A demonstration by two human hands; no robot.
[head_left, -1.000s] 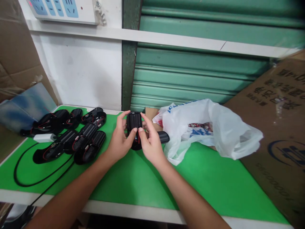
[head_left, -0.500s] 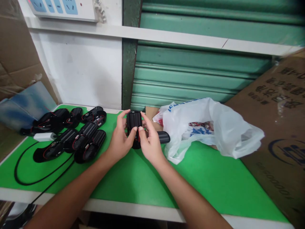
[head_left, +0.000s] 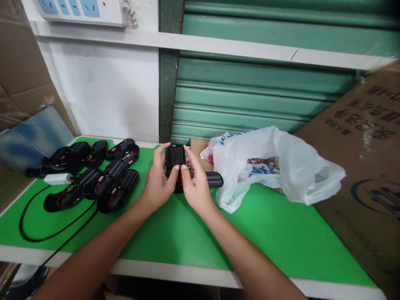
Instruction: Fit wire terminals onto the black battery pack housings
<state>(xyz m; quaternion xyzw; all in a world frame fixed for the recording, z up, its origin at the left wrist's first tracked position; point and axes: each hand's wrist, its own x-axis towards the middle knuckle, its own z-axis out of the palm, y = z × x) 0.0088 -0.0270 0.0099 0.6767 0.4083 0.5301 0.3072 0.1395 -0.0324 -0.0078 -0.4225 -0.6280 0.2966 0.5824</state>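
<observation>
Between my two hands is a black plastic casing (head_left: 175, 156) with ribbed grooves and a bit of red wire, held upright over the green table. My left hand (head_left: 159, 179) grips its left side, thumb on the front. On the opposite side my right hand (head_left: 196, 179) holds it, with the thumb pressed near the red wire. The casing's lower part is partly hidden by the thumbs. Just right of my right hand lies another black ribbed piece (head_left: 215, 179). Several similar black casings (head_left: 112, 179) with red wires lie in a group to the left.
A white plastic bag (head_left: 250, 166) with red wrapped contents lies to the right, before a large cardboard box (head_left: 359, 166). A white plug (head_left: 58, 179) and black cable (head_left: 23, 225) are on the left. Behind stand a green shutter (head_left: 250, 83) and a power strip (head_left: 84, 12).
Hardly anything differs. Both hands keep the same hold on the black casing, and the whole view has shifted very slightly.
</observation>
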